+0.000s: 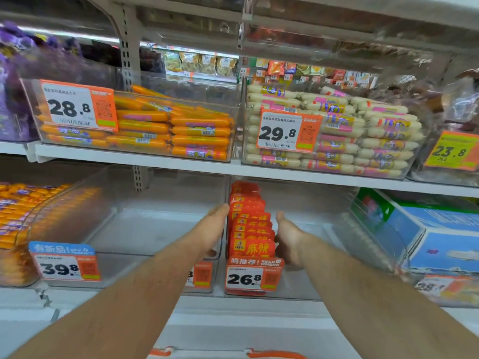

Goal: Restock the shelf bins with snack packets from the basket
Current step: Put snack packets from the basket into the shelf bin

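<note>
A row of red snack packets (250, 224) stands upright along the left wall of a clear bin (311, 255) on the lower shelf, behind a 26.8 price tag (252, 277). My left hand (211, 229) lies flat against the left side of the row, fingers straight. My right hand (287, 242) presses the right side of the row, fingers mostly hidden behind the packets. The basket shows only as orange handles (274, 354) at the bottom edge.
Left of the packets stands a clear bin (145, 229) with a 39.8 tag. Orange sausages (18, 216) fill the far left bin; a blue box (438, 234) sits at right. The upper shelf holds bins of orange sausages (168, 125) and white sausages (363, 136).
</note>
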A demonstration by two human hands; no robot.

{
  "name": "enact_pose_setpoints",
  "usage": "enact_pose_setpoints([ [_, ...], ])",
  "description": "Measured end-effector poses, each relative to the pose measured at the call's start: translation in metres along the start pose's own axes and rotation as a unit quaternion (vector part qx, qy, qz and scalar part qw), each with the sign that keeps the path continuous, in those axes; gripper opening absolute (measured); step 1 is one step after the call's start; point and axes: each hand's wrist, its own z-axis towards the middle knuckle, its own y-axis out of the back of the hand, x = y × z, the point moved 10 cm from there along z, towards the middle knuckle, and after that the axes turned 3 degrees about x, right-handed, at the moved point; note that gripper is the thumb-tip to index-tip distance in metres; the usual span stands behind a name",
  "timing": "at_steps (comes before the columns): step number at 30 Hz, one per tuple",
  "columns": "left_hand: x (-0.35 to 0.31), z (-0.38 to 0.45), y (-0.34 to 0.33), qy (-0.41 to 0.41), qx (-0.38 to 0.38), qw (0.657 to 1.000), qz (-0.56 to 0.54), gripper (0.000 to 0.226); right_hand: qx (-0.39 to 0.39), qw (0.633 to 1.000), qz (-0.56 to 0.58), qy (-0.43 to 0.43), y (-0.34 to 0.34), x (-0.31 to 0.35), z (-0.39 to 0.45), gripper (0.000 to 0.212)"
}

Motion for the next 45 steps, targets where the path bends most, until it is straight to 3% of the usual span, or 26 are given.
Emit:
enact_pose_setpoints([
  [3, 0.000, 0.003, -0.004, -0.003, 0.012, 1.000, -0.014, 0.047, 0.056, 0.998, 0.011, 0.007, -0.027, 0.006, -0.011, 0.090],
  [5, -0.002, 0.004, -0.006, -0.008, 0.013, 0.999, -0.041, 0.043, 0.080, 0.997, -0.010, 0.017, -0.037, 0.008, -0.012, 0.089],
  [8, 0.000, 0.006, -0.006, -0.013, 0.010, 0.998, -0.056, 0.041, 0.073, 0.997, -0.018, 0.020, -0.034, 0.011, -0.006, 0.097],
  [11, 0.001, 0.010, -0.004, -0.010, 0.013, 0.998, -0.062, 0.037, 0.044, 0.998, -0.030, -0.023, -0.022, 0.005, 0.020, 0.134],
  [12, 0.002, 0.011, -0.004, -0.005, 0.017, 0.997, -0.070, 0.037, 0.050, 0.998, -0.039, -0.015, -0.024, 0.007, 0.024, 0.131],
  [14, 0.006, 0.013, -0.003, 0.008, 0.025, 0.997, -0.073, 0.037, 0.055, 0.997, -0.049, 0.009, -0.033, 0.016, 0.017, 0.106],
  [16, 0.008, 0.015, -0.002, 0.010, 0.034, 0.997, -0.074, 0.039, 0.081, 0.995, -0.050, 0.019, -0.036, 0.024, 0.010, 0.101],
  [18, 0.009, 0.016, -0.001, 0.005, 0.033, 0.997, -0.075, 0.040, 0.050, 0.998, -0.027, 0.002, -0.018, 0.023, 0.036, 0.109],
  [20, 0.008, 0.017, 0.000, -0.002, 0.026, 0.997, -0.078, 0.038, 0.009, 0.999, -0.038, -0.014, -0.002, 0.026, 0.062, 0.132],
  [22, 0.007, 0.018, 0.000, -0.012, 0.023, 0.997, -0.074, 0.038, -0.022, 0.999, -0.015, 0.046, 0.014, 0.041, 0.101, 0.137],
  [23, 0.007, 0.019, 0.000, -0.015, 0.022, 0.997, -0.073, 0.038, -0.023, 0.998, -0.024, 0.049, 0.008, 0.046, 0.100, 0.134],
  [26, 0.006, 0.019, 0.001, -0.023, 0.024, 0.997, -0.074, 0.040, 0.014, 0.996, 0.008, 0.092, -0.024, 0.069, 0.074, 0.086],
  [28, 0.005, 0.019, 0.001, -0.024, 0.024, 0.997, -0.073, 0.040, 0.026, 0.994, 0.029, 0.101, -0.031, 0.073, 0.068, 0.072],
  [32, 0.005, 0.019, 0.002, -0.021, 0.021, 0.997, -0.070, 0.039, 0.035, 0.994, 0.031, 0.103, -0.029, 0.072, 0.076, 0.077],
  [36, 0.005, 0.018, 0.003, -0.029, 0.018, 0.997, -0.066, 0.040, -0.012, 0.995, 0.041, 0.087, -0.024, 0.068, 0.070, 0.077],
  [39, 0.005, 0.020, 0.003, -0.031, 0.017, 0.997, -0.065, 0.040, -0.045, 0.996, 0.008, 0.076, -0.007, 0.060, 0.077, 0.090],
  [45, 0.001, 0.018, 0.003, -0.048, 0.006, 0.997, -0.066, 0.033, 0.066, 0.997, 0.036, 0.019, -0.040, 0.038, 0.041, 0.092],
])
